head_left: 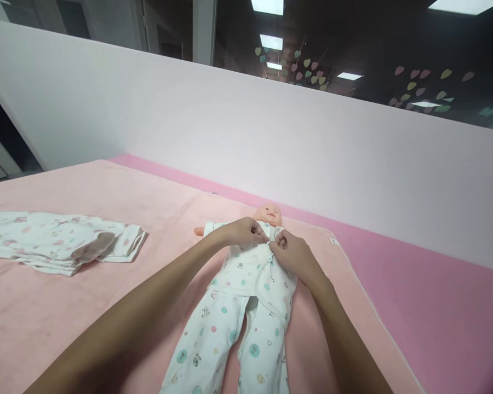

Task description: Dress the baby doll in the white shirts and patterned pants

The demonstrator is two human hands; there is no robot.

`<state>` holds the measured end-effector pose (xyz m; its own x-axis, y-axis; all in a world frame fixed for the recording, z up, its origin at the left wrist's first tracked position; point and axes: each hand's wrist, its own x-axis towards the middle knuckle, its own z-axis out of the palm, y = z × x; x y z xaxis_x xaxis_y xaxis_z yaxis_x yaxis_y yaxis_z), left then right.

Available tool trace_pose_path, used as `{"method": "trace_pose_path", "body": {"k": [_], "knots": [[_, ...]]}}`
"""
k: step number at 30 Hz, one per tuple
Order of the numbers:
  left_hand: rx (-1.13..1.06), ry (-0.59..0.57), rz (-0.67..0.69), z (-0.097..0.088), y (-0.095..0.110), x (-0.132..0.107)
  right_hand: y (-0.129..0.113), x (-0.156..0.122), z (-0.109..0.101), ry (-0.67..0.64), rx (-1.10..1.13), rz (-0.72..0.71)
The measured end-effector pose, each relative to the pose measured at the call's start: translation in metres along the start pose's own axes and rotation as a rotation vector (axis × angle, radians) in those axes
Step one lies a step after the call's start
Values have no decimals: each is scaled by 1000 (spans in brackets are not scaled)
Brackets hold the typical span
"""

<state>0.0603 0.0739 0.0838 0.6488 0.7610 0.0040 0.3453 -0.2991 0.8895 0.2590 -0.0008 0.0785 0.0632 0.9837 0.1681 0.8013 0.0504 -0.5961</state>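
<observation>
A baby doll (268,213) lies face up, its head toward the wall. It wears a white printed wrap top (242,268) and matching printed trousers (213,328). Over the doll's chest, my left hand (246,231) pinches the front of the top close to the neckline. My right hand (290,250) grips the edge of the same top just to the right, its fingertips almost meeting those of the left. Whatever tie or fastener lies between the fingertips is too small to make out. One doll hand (199,231) sticks out of its sleeve at the left.
Folded white printed baby clothes (57,238) lie to the left on a pink blanket (164,219). The blanket covers a pink padded surface (435,273) that shows at the right. A white wall (230,131) with windows above stands behind the doll.
</observation>
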Motion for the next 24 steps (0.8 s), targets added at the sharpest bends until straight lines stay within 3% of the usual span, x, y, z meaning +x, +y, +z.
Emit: {"method": "trace_pose_path", "body": {"k": [7, 15, 20, 24], "knots": [[-83, 34, -69, 5, 6, -2, 8, 4, -3, -100, 270, -19], [-82, 53, -46, 11, 1, 2, 15, 2, -21, -274, 464, -1], [-82, 43, -24, 11, -2, 3, 18, 1, -17, -204, 460, 13], [-80, 52, -41, 11, -4, 3, 21, 2, -10, -73, 425, -8]]}}
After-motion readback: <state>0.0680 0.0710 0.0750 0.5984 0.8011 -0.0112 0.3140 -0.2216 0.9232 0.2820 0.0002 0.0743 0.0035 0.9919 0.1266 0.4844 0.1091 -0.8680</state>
